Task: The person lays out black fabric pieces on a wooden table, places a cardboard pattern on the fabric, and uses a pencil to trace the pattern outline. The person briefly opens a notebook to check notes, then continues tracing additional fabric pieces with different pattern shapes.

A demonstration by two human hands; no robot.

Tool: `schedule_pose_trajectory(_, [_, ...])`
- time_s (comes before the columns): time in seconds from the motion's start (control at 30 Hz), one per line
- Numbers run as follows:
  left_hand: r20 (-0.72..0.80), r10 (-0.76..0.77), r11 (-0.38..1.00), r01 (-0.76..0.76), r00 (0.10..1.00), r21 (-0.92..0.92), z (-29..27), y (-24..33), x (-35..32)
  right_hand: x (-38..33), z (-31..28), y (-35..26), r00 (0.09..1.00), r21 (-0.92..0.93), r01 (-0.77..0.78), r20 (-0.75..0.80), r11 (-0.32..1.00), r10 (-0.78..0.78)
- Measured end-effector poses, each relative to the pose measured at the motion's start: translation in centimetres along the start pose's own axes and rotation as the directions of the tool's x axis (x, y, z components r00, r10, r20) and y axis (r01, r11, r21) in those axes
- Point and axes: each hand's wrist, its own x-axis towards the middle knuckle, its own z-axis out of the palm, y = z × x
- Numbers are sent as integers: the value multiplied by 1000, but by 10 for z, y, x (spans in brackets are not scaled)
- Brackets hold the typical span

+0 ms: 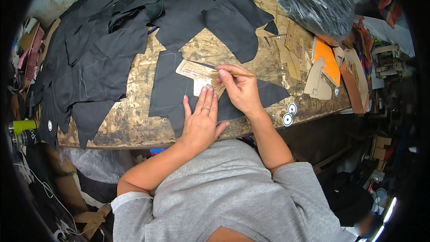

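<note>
My left hand (200, 120) lies with fingers stretched out, pressing on the lower part of an angular, shiny tan-and-silver pattern template (191, 69). The template rests on a black sheet of leather-like material (168, 90) that bears pale drawn outlines. In my right hand (243, 90) a thin gold-coloured pen (246, 75) is pinched between thumb and fingers, its shaft leaning to the right. That hand is over the template's right side; my fingers hide the pen's tip and part of the template's edge.
More black pieces (101, 69) overlap across the table's left and back, one with a pale outline. A dark plastic bag (316, 4) stands at back right. Cardboard patterns (317, 80) and an orange sheet (326, 60) lie right on the worn wooden table (143, 127).
</note>
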Motion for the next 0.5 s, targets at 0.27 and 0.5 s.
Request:
schedule_pose_trajectory(0.27, [7,14,999,-13,1000,-48,0,-2,0,5,15,-7,970,-180,92,238,979,-47])
schedule_pose_trajectory(0.5, [69,-6,997,10,998,-71,-1,-2,-1,13,21,-12,901,-304,308,398,902,-173])
